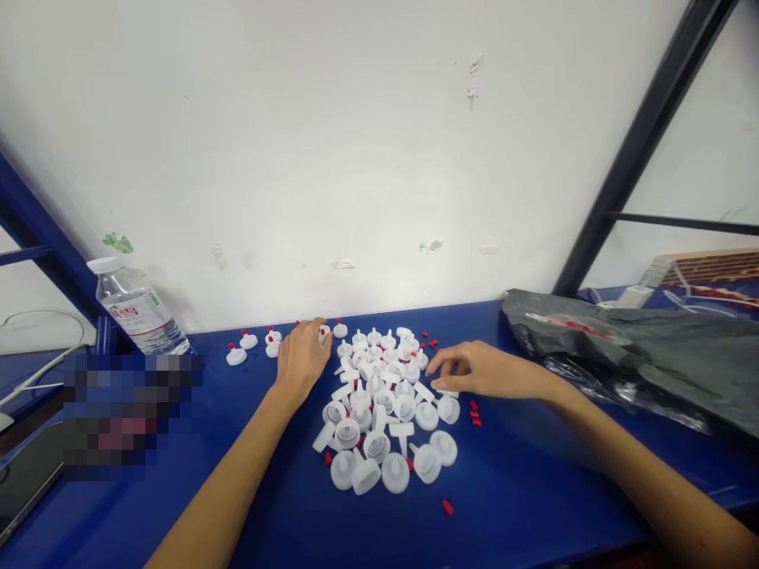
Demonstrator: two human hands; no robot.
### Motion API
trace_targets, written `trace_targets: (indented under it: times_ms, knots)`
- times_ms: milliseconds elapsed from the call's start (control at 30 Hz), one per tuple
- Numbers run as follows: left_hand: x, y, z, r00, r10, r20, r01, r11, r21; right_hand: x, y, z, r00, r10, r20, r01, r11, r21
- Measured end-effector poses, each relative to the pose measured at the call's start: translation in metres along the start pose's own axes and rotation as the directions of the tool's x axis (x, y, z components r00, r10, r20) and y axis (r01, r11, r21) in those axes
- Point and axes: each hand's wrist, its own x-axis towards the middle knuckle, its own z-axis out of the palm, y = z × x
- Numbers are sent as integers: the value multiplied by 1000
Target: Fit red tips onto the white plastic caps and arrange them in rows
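A loose pile of white plastic nozzle caps (379, 395) lies in the middle of the blue table, some upright and some on their sides. My left hand (303, 359) is behind the pile's left side, its fingers curled around a white nozzle cap (323, 332) with a red tip; part of the grip is hidden. At the pile's right edge, my right hand (474, 369) hovers with thumb and forefinger slightly apart. Just under it lies a white nozzle cap (449, 408). Small red tips (475, 414) are scattered right of the pile, and another red tip (447, 506) lies in front.
Several red-tipped nozzle caps (236, 356) stand at the back left. A water bottle (142, 308) leans near the left frame post, with a phone (29, 474) at the left edge. A dark plastic bag (640, 348) covers the right side. The white wall (368, 158) borders the back.
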Motion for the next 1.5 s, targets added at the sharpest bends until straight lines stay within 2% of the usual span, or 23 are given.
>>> trace_targets:
  times_ms: [133, 333, 433, 533, 600, 667, 767, 833, 900, 1000, 1200, 1367, 1500]
  knots:
    - [-3, 7, -5, 997, 23, -80, -19, 999, 51, 1, 1, -2, 999, 35, -8, -34, 997, 67]
    - [-8, 15, -17, 979, 47, -196, -52, 998, -19, 0, 10, -20, 968, 48, -247, -22, 994, 105]
    - [-10, 25, -26, 963, 89, -252, -119, 988, -104, 1, 17, -28, 914, 100, -393, -84, 995, 60]
    - [-8, 48, -34, 940, 185, -288, -250, 945, -210, 2, 21, -33, 826, 153, -542, -143, 988, 60]
    - [-4, 71, -37, 924, 296, -244, -356, 898, -260, 2, 21, -35, 758, 151, -635, -167, 985, 36]
    - [0, 97, -36, 884, 451, -121, -466, 839, -282, 1, 21, -37, 680, 124, -723, -199, 980, -19]
    - [6, 133, -25, 756, 642, 123, -594, 754, -281, 0, 20, -40, 582, 71, -810, -227, 971, -78]
    - [8, 150, -14, 681, 698, 221, -641, 714, -280, -1, 20, -41, 555, 50, -830, -215, 973, -85]
    - [10, 161, -3, 646, 721, 249, -664, 692, -284, -2, 19, -43, 546, 42, -837, -198, 977, -80]
    - [13, 171, 8, 623, 739, 257, -684, 674, -278, -3, 18, -44, 537, 29, -843, -172, 982, -76]
    - [16, 180, 14, 588, 768, 256, -726, 640, -251, -5, 14, -41, 547, -8, -837, -146, 984, -105]
    - [9, 181, 1, 618, 755, 218, -725, 655, -213, -5, 12, -39, 551, -21, -834, -133, 985, -112]
    - [2, 162, -22, 698, 710, 93, -665, 691, -285, -4, 9, -34, 573, -77, -816, -51, 990, -129]
